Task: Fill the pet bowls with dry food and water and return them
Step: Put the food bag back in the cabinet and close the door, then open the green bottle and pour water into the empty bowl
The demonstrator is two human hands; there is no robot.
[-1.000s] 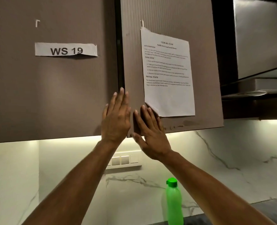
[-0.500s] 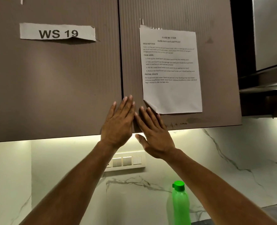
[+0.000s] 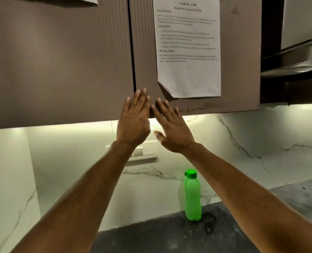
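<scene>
Both hands are raised flat, fingers spread, holding nothing: the left hand and right hand lie at the lower edge of two cabinet doors, near the gap between them. One paper sheet hangs on the right door. Below, one green bottle stands on the dark counter, with free room around it. No bowls are in view.
</scene>
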